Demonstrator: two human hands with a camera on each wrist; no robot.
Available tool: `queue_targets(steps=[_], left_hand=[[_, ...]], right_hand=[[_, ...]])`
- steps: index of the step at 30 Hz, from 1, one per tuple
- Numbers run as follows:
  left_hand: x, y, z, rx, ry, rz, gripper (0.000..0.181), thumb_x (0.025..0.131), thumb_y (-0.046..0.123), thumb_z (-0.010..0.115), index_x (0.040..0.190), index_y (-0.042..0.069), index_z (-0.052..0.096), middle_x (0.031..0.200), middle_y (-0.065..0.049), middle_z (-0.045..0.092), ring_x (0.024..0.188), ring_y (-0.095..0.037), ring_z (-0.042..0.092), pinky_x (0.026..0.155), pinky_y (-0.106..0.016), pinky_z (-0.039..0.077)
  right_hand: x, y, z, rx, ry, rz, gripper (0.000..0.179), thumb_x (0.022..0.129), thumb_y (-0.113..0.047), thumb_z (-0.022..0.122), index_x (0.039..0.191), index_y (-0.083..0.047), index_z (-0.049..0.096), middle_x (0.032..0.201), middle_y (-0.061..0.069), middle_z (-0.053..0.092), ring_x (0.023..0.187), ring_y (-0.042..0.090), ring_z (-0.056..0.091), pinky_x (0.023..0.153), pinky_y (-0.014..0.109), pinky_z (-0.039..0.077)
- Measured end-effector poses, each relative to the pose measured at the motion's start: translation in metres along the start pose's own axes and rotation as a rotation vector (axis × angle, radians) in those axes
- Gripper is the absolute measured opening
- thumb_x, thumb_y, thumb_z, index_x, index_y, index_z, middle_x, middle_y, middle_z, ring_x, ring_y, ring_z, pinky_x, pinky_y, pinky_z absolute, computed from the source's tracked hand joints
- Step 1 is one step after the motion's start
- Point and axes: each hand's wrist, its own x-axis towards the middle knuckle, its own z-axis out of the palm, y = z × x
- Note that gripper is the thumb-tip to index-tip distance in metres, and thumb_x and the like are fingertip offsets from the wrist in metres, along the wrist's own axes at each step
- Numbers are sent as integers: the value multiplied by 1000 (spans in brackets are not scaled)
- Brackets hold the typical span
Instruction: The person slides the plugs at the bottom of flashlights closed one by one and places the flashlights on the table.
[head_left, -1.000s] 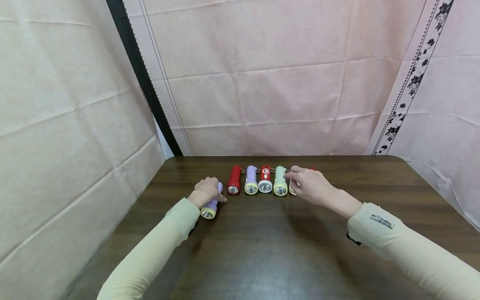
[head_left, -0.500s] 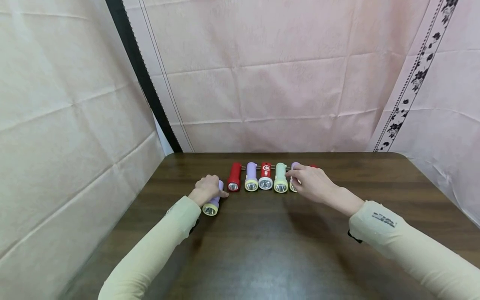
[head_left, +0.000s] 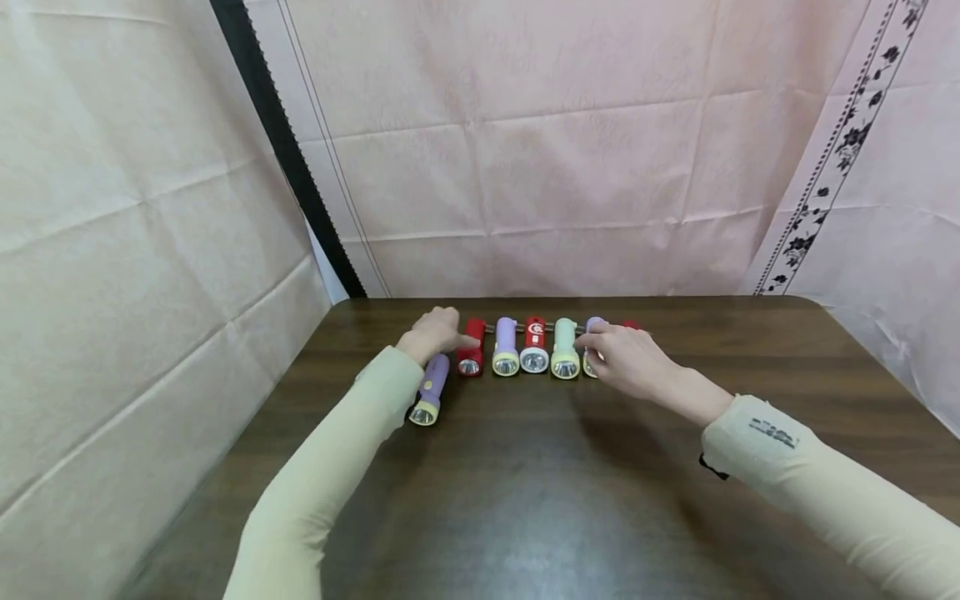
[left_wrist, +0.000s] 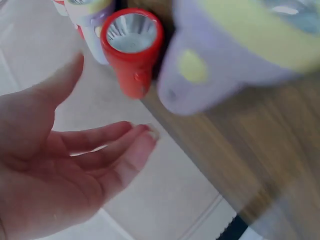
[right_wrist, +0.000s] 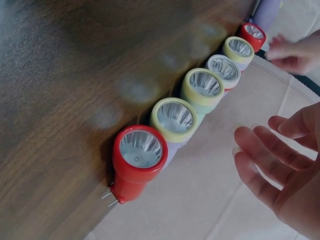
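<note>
My left hand (head_left: 435, 333) has its fingers extended and holds nothing, behind a purple flashlight (head_left: 433, 379) that lies slanted on the table. Its thumb overlaps the leftmost red flashlight (head_left: 470, 365) in the head view. Rightward runs a row: a purple flashlight (head_left: 506, 335), a red one with a white rim (head_left: 535, 335), a mint flashlight (head_left: 565, 337) and another purple one (right_wrist: 174, 120). My right hand (head_left: 630, 358) hovers at the row's right end with loosely bent fingers, gripping nothing, and partly covers that purple flashlight and the last red flashlight (right_wrist: 140, 155).
The brown wooden table (head_left: 495, 483) carries the row near its far edge, lenses facing me. Metal prongs (right_wrist: 111, 196) stick out of the last red flashlight's tail. A pale cloth (head_left: 570, 167) hangs behind the table, and another cloth (head_left: 150, 275) hangs at the left.
The left hand has let go of the slanted purple flashlight and moved up and right toward the leftmost red one. The right hand stays at the row's right end. The view has tilted slightly.
</note>
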Motion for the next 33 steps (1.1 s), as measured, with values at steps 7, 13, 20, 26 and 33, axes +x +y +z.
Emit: queue_targets(steps=[7, 13, 20, 26, 33], left_hand=[[26, 24, 14, 34, 31, 4, 21, 88, 23, 65, 99, 6, 64, 98, -11, 64, 85, -25, 61, 73, -36, 51], [31, 30, 30, 37, 49, -57, 19, 88, 16, 59, 102, 5, 66, 113, -13, 64, 96, -28, 63, 79, -40, 54], [32, 30, 38, 24, 95, -47, 19, 89, 14, 54, 101, 5, 66, 114, -13, 65, 102, -31, 65, 82, -45, 54], [35, 28, 22, -68, 160, -32, 15, 84, 18, 60, 91, 5, 63, 100, -14, 67, 90, -30, 65, 75, -42, 53], [24, 29, -3, -225, 235, 26, 25, 82, 20, 66, 98, 4, 56, 89, -13, 64, 77, -27, 63, 70, -37, 52]], right_hand=[[-3, -3, 5, 13, 23, -24, 20, 86, -6, 60, 100, -10, 74, 79, 0, 59, 59, 12, 48, 47, 23, 36], [-7, -2, 7, 4, 40, -22, 20, 85, -5, 59, 96, -11, 74, 79, -2, 60, 62, 12, 50, 51, 25, 38], [-10, 1, 10, -33, 44, -34, 18, 84, -7, 63, 97, -12, 75, 85, 1, 67, 69, 15, 57, 59, 31, 48], [-8, 3, 6, -29, 46, -30, 19, 84, -7, 63, 99, -10, 74, 85, 2, 67, 69, 15, 56, 60, 30, 47], [-6, 6, -4, -20, 81, -56, 24, 86, -5, 58, 106, -7, 71, 95, 7, 70, 68, 15, 55, 57, 29, 44]])
